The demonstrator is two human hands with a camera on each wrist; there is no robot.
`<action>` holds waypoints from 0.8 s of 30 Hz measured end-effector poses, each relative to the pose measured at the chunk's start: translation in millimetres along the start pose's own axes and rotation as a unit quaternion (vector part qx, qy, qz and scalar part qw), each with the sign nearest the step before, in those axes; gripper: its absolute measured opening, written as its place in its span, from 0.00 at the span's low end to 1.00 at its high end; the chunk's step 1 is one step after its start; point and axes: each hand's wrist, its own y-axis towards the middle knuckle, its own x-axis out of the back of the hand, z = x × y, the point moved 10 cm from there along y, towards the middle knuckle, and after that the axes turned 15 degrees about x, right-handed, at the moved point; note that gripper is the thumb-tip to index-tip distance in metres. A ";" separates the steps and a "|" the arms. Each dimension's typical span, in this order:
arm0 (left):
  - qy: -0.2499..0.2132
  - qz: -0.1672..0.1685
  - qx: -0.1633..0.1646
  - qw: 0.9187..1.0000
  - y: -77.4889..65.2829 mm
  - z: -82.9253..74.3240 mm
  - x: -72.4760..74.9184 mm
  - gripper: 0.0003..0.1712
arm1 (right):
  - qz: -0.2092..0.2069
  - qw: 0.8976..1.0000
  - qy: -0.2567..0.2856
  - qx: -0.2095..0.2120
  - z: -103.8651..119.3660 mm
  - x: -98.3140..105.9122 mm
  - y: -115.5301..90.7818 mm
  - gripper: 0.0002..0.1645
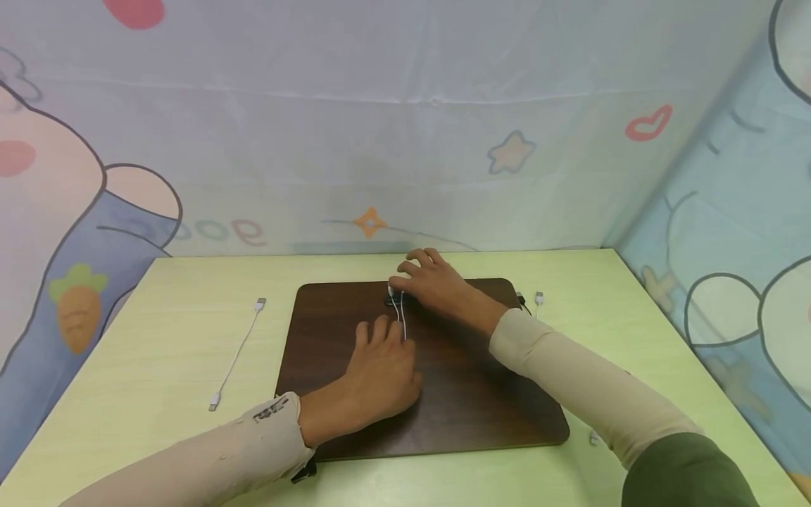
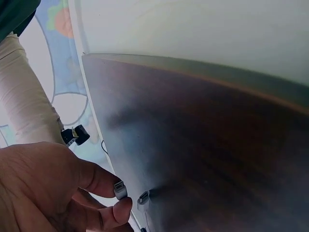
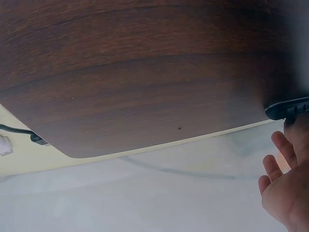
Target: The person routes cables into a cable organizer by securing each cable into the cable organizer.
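My left hand (image 1: 374, 377) is over the middle of the dark wooden board. In the left wrist view its thumb and finger pinch a USB plug (image 2: 120, 190), and a second USB plug (image 2: 143, 200) hangs beside it. Two thin white cables (image 1: 403, 317) run from there to a black cable holder (image 1: 389, 301) at the board's back edge. Reaching to that holder, my right hand (image 1: 437, 285) has its thumb tip at a white cable end (image 1: 390, 289). In the right wrist view its fingertips meet the black holder (image 3: 285, 108), partly cut off, with the other fingers spread.
The dark board (image 1: 481, 394) lies on a pale yellow table (image 1: 158, 352). A white USB cable (image 1: 237, 355) lies at left. Right of the board are a black plug (image 1: 521, 298) and a white plug (image 1: 539, 297). A printed cloth (image 1: 412, 141) hangs behind.
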 end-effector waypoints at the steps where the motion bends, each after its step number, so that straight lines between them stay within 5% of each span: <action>1: 0.001 0.000 -0.001 1.000 0.2 0.1 -0.7 0.14 | 0.001 1.000 0.001 0.001 0.5 -0.2 0.4 0.14; 24: 0.019 -0.011 -0.009 1.000 -0.9 -2.5 -5.9 0.15 | 0.021 0.999 -0.025 0.005 5.4 -2.6 4.6 0.18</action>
